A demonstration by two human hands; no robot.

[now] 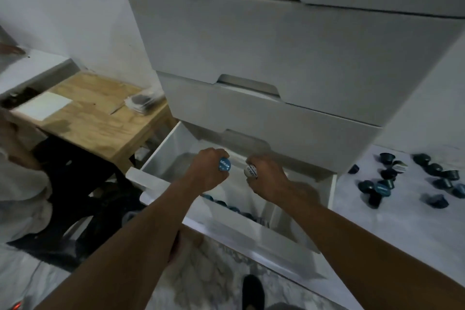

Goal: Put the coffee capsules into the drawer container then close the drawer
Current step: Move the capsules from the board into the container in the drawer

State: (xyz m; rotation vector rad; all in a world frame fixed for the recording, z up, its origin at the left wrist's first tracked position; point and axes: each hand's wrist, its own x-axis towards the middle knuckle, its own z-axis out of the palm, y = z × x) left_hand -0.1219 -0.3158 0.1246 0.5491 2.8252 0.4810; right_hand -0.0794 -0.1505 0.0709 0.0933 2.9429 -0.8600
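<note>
The bottom white drawer (161, 158) of a tall drawer unit stands pulled open. My left hand (208, 171) hovers over it, closed around a capsule with a blue lid (224, 164). Beside it my right hand (266, 176) grips a capsule with a white lid (251, 171). Several dark teal capsules (226, 202) lie in a row inside the drawer, partly hidden by my arms. More loose capsules (402, 181) are scattered on the white surface to the right.
Shut drawers (276, 58) are stacked above the open one. A wooden table (95, 118) with a white sheet and packets stands on the left, with another person's sleeve at the left edge. Marble-patterned floor and a dark shoe (253, 292) lie below.
</note>
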